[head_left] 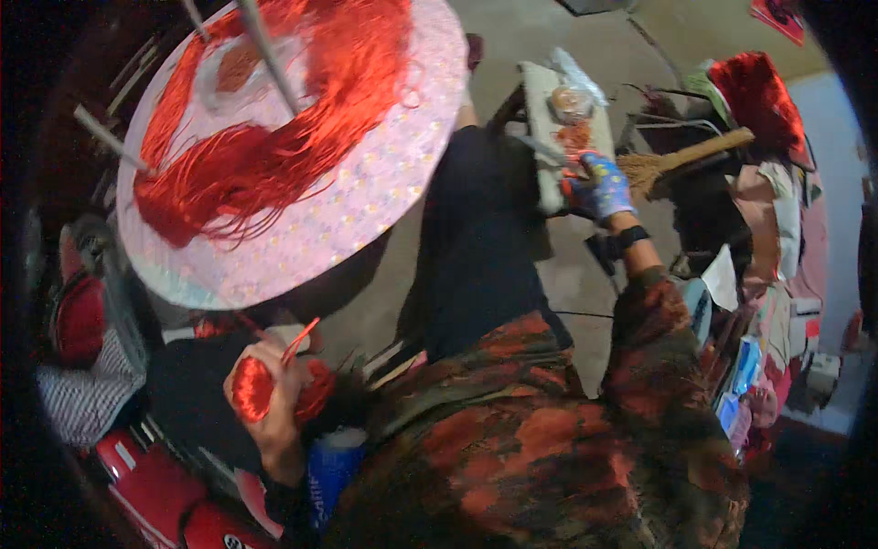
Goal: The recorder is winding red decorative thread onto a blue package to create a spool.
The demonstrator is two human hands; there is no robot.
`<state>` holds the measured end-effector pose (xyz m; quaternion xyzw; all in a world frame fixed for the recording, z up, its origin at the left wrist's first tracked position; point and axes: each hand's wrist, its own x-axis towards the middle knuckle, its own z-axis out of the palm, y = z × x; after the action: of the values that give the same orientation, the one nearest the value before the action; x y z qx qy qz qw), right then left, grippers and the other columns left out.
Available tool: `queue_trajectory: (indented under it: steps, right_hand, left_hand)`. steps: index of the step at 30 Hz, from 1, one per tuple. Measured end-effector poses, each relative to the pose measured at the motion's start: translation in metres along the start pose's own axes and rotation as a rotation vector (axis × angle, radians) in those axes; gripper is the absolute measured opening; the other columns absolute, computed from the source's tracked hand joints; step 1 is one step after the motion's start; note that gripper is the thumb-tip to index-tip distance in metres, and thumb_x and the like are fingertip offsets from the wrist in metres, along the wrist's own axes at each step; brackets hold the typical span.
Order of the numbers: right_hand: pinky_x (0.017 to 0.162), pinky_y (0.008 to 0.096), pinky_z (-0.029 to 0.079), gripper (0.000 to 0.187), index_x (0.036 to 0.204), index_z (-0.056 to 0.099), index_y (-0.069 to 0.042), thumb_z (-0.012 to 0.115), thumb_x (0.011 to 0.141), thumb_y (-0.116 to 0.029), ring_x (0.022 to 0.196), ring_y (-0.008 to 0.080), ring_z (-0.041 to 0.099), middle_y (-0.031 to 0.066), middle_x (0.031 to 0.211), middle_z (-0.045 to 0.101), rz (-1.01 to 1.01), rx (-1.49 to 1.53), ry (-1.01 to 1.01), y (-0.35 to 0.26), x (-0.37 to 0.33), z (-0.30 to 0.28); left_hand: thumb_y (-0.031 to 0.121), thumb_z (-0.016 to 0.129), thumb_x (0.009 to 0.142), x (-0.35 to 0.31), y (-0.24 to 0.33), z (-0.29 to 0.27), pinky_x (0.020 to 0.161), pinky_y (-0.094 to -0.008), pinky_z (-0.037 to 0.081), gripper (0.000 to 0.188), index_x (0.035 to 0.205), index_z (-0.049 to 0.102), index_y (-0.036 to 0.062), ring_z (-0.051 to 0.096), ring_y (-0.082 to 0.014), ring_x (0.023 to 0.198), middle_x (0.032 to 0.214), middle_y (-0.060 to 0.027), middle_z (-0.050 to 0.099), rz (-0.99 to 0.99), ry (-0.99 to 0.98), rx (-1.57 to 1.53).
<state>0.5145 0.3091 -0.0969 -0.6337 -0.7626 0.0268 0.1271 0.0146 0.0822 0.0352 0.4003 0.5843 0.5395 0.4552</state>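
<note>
The left hand [282, 403], bare, was curled around a bundle of red cord [251, 388], the fingers closed on it low on the left side, in front of the body. A short loose end [303, 337] of the cord stuck up above the fingers. The right hand [605, 189] wore a blue patterned glove and reached out to a narrow counter [547, 189]; its fingers bent beside a bit of red and orange, but whether they pinched anything could not be made out. A dark band [631, 237] circled that wrist.

On the narrow counter, just beyond the glove, lay some orange strands [574, 137], with a round, shiny thing [571, 103] behind them and a clear plastic bag [578, 75] next to it. To the glove's right, a straw broom [700, 154] lay tilted, its bristles close to the glove.

At the upper left, a round counter [370, 215] with a pink flowered cover carried a big hank of red cord [265, 174], spread in a curve around pale upright rods [265, 57]. A blue container [337, 462] stood near the left forearm.
</note>
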Motion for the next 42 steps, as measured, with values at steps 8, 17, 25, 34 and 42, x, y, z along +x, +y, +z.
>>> queue_trajectory:
  steps: [8,17,25,34,42]
  right_hand:
    - [0.085,0.0394,0.054,0.039,0.126,0.062,-0.014,0.067,0.089,-0.027,0.101,0.0303,0.067,0.0128,0.115,0.069,0.059,-0.159,-0.139,-0.043,0.021,-0.027]
    - [0.097,0.0418,0.050,0.064,0.134,0.053,-0.013,0.072,0.073,-0.008,0.122,0.0368,0.055,0.0147,0.140,0.051,-0.976,0.586,-0.248,-0.373,0.003,-0.040]
    - [0.107,0.0523,0.035,0.036,0.116,0.061,-0.010,0.061,0.081,-0.017,0.122,0.0425,0.049,0.0177,0.127,0.058,-1.298,0.632,-0.542,-0.453,0.002,-0.036]
    - [0.086,0.0430,0.044,0.017,0.098,0.068,-0.011,0.070,0.082,-0.015,0.092,0.0316,0.060,0.0073,0.100,0.068,-0.977,0.634,-0.801,-0.447,-0.024,-0.051]
    - [0.083,0.0387,0.043,0.017,0.101,0.067,-0.011,0.067,0.086,-0.018,0.090,0.0297,0.057,0.0051,0.104,0.067,-1.123,0.225,-0.655,-0.406,-0.024,-0.035]
  left_hand:
    - [0.009,0.070,0.078,-0.005,-0.002,-0.013,0.067,-0.0255,0.044,0.014,0.080,0.057,0.0030,0.054,-0.0090,0.072,0.079,-0.0025,0.058,-0.114,-0.016,-0.115]
    - [0.008,0.068,0.079,-0.007,0.002,-0.018,0.068,-0.0263,0.045,0.014,0.077,0.055,0.0034,0.056,-0.0087,0.073,0.079,-0.0037,0.059,-0.145,-0.368,-0.519]
    - [0.012,0.064,0.084,-0.026,0.022,-0.071,0.062,-0.0314,0.050,0.015,0.078,0.053,0.0031,0.059,-0.0144,0.061,0.065,-0.0055,0.057,-0.068,-0.036,-0.784]
    - [0.024,0.057,0.085,-0.044,0.032,-0.135,0.062,-0.0349,0.052,0.019,0.082,0.049,0.0071,0.059,-0.0204,0.063,0.074,-0.0104,0.058,0.126,0.462,-0.779]
    - [0.029,0.062,0.096,-0.069,-0.049,-0.286,0.082,-0.0346,0.053,0.034,0.112,0.058,-0.0011,0.061,-0.0187,0.096,0.106,-0.0074,0.062,0.178,1.068,-0.169]
